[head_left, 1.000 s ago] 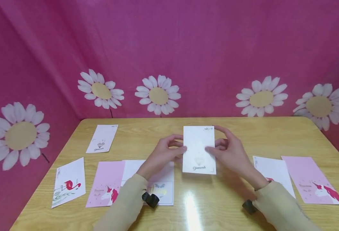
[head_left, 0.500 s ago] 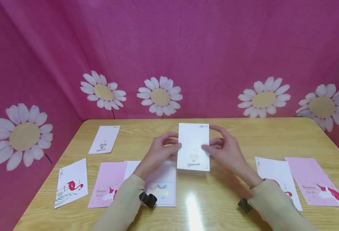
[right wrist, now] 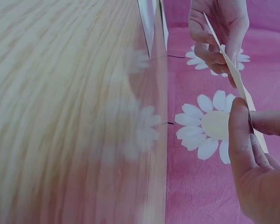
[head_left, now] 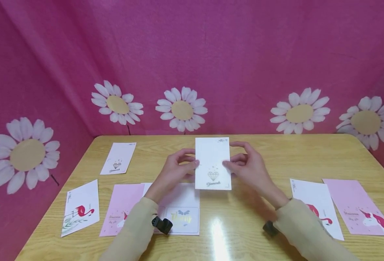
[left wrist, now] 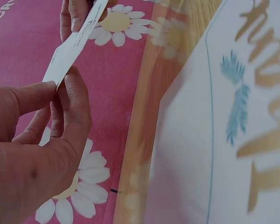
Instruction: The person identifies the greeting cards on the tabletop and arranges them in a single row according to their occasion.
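Note:
A white card (head_left: pixel 212 156) with a diamond drawing and the word "Diamonds" is held up above the middle of the table. My left hand (head_left: pixel 175 168) pinches its left edge, thumb in front and fingers behind. On the opposite edge, my right hand (head_left: pixel 252 170) grips it the same way. The left wrist view shows the card (left wrist: pixel 67 53) nearly edge-on between thumb and fingers. Under the left forearm lie a white card with gold lettering (head_left: pixel 183 219) and a pink unicorn card (head_left: pixel 123 199), both partly covered.
At the back left of the wooden table (head_left: pixel 250 224) lies another Diamonds card (head_left: pixel 118 157). A flamingo card (head_left: pixel 81 206) is at the left edge. A second flamingo card (head_left: pixel 316 206) and a pink unicorn card (head_left: pixel 358 206) lie at the right. A pink flowered curtain (head_left: pixel 237 72) hangs behind.
Both hands have shifted left and slightly up with the Diamonds card between them. More of the right flamingo card shows beside the right sleeve.

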A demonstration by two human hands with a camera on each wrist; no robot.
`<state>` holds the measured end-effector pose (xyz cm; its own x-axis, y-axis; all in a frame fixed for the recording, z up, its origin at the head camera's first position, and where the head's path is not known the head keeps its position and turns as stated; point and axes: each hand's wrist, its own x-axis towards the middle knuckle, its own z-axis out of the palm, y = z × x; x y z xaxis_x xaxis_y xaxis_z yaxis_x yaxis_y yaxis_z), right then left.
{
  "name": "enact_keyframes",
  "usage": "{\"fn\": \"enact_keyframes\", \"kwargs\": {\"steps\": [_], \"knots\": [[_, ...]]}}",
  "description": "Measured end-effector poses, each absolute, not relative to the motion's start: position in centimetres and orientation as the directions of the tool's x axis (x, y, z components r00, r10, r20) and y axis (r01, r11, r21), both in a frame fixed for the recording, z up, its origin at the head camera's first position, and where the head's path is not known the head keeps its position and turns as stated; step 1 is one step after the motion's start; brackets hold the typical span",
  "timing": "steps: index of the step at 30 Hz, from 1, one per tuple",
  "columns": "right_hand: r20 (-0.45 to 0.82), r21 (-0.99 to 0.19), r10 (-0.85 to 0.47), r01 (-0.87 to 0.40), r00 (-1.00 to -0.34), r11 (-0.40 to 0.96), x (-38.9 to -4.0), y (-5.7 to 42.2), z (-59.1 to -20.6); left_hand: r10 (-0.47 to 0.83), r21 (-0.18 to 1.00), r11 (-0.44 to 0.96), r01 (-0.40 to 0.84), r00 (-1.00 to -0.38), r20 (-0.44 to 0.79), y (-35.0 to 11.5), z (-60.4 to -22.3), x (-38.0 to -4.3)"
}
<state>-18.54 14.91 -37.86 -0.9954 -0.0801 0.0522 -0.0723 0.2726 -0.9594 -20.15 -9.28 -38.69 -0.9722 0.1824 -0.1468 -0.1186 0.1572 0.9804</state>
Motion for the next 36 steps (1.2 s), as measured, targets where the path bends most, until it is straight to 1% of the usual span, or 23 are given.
{"fn": "enact_keyframes", "kwargs": {"steps": [6, 13, 22, 27, 36], "knots": [[0.023, -0.966, -0.096, -0.047, -0.995, 0.254, -19.2, 13.7, -38.0, 0.148, 0.978, 0.158, -0.136, -0.976, -0.16, -10.4, -38.7, -20.4], [0.028, -0.97, -0.121, -0.056, -0.992, 0.235, -20.0, 12.6, -38.5, 0.112, 0.968, 0.182, -0.17, -0.975, -0.192, -11.4, -38.6, -20.8], [0.035, -0.979, -0.146, -0.064, -0.989, 0.194, -20.8, 10.7, -38.9, 0.091, 0.96, 0.219, -0.173, -0.976, -0.197, -13.3, -38.6, -21.2], [0.036, -0.979, -0.15, -0.065, -0.988, 0.194, -21.1, 9.2, -39.1, 0.065, 0.958, 0.232, -0.169, -0.98, -0.188, -14.6, -38.8, -21.5], [-0.003, -0.984, -0.134, -0.021, -0.991, 0.179, -21.7, 7.1, -39.7, 0.035, 0.949, 0.263, -0.172, -0.982, -0.188, -16.5, -39.0, -21.8]]}}
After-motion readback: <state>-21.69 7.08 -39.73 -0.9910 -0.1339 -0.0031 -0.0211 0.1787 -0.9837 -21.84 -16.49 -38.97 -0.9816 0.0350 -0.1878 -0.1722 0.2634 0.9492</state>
